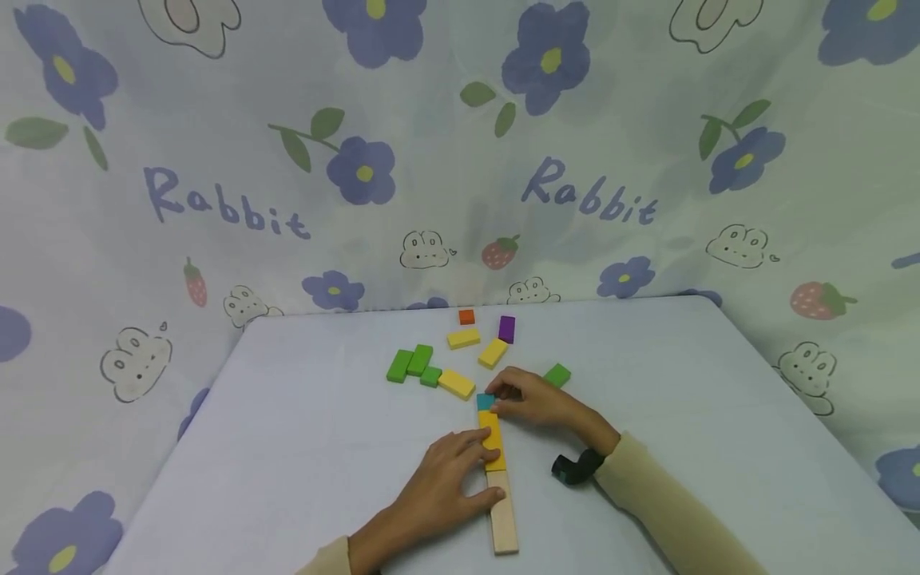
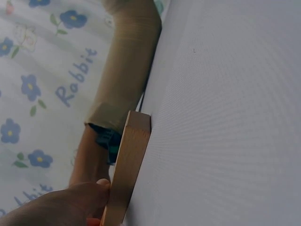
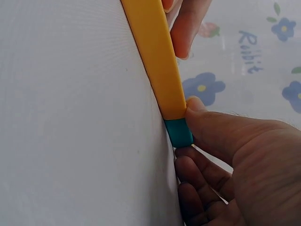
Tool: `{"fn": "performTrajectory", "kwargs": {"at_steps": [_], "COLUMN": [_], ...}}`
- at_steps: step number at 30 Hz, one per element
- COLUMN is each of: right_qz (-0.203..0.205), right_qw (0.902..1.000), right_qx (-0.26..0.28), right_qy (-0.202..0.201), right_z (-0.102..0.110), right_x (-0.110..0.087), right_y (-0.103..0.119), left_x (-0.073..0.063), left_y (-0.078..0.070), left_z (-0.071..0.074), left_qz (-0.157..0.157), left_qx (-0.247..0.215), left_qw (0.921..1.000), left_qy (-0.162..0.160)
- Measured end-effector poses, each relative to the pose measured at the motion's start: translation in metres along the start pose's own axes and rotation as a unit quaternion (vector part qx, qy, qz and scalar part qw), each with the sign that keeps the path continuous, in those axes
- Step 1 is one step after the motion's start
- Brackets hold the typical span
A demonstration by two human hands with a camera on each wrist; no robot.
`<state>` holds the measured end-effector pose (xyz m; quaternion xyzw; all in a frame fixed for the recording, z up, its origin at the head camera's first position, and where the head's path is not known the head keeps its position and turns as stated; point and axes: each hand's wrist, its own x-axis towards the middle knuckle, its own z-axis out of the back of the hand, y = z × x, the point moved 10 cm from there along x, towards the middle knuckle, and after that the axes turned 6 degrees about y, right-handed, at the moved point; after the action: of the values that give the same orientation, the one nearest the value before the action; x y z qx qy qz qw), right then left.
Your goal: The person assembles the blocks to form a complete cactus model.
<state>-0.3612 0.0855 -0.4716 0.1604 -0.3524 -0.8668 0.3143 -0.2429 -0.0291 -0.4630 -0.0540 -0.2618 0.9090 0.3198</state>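
Head view: right hand (image 1: 535, 399) pinches the small teal rectangular block (image 1: 485, 402) at the far end of the long yellow rectangular block (image 1: 497, 441); left hand (image 1: 446, 483), fingers loosely extended, touches it and the pale wooden bar (image 1: 505, 523) adjoining its near end

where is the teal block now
In the head view, just right of centre, the teal block lies against the far end of the yellow-orange block, held by the right hand.

A green block (image 1: 557, 374) stands just beyond the right hand (image 1: 535, 399); the table (image 1: 287, 447) leaves room far left.
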Motion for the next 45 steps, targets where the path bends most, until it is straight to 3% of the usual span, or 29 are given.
{"fn": "performTrajectory", "kwargs": {"at_steps": [13, 19, 24, 29, 35, 40, 45], "right_qz": [-0.027, -0.01, -0.015, 0.002, -0.014, -0.009, -0.015], "right_qw": [0.9995, 0.9994, 0.9986, 0.9983, 0.9984, 0.9978, 0.9979], "right_qx": [0.001, -0.007, 0.003, 0.013, 0.004, -0.003, 0.005], "right_qy": [-0.017, -0.034, -0.051, -0.057, -0.055, -0.066, -0.062], "right_z": [0.0, -0.006, -0.006, -0.002, 0.006, 0.014, 0.004], "right_x": [-0.001, -0.011, -0.022, -0.014, -0.01, -0.006, -0.008], "right_y": [-0.005, -0.005, -0.008, -0.006, -0.007, -0.003, 0.001], "left_x": [0.0, -0.005, -0.005, -0.001, 0.006, 0.009, 0.002], "left_y": [-0.004, -0.006, -0.012, -0.008, -0.008, -0.01, -0.007], "left_z": [0.004, -0.005, -0.011, -0.003, 0.001, 0.008, 0.005], "left_qz": [-0.013, 0.003, -0.012, -0.009, -0.012, -0.024, -0.013], "left_qx": [-0.003, -0.012, 0.0, 0.017, 0.021, 0.027, 0.032], "left_qw": [0.9999, 0.9999, 0.9999, 0.9998, 0.9997, 0.9991, 0.9994], "left_qy": [-0.01, 0.007, 0.004, -0.005, -0.004, -0.023, -0.001]}}
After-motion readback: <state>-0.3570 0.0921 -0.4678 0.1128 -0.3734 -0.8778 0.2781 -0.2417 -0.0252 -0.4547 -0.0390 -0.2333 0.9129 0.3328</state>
